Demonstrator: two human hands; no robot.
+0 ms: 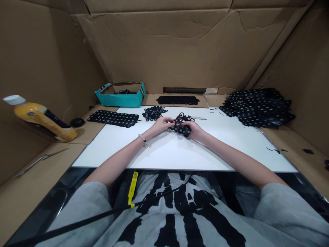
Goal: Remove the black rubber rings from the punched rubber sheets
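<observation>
Both hands meet over the middle of the white board (159, 151), closed on a bunched black perforated rubber sheet (183, 129) with loose black rings along its top. My left hand (164, 125) pinches its left side with thumb and fingertips. At the right side, my right hand (194, 130) wraps its fingers round the bunch, its thumb on top. Just behind my left hand lies a pile of small black rings (153, 113). A thin pen-like tool (200, 118) rests on the board beyond my right hand.
Flat perforated sheets (114, 118) lie at left, and a large heap of them (259, 106) at right. Behind are a teal box (120, 100) with rings inside and a black strip stack (178, 100). A yellow bottle (46, 120) and metal tweezers (42, 159) sit left. Cardboard walls (167, 44) enclose the board.
</observation>
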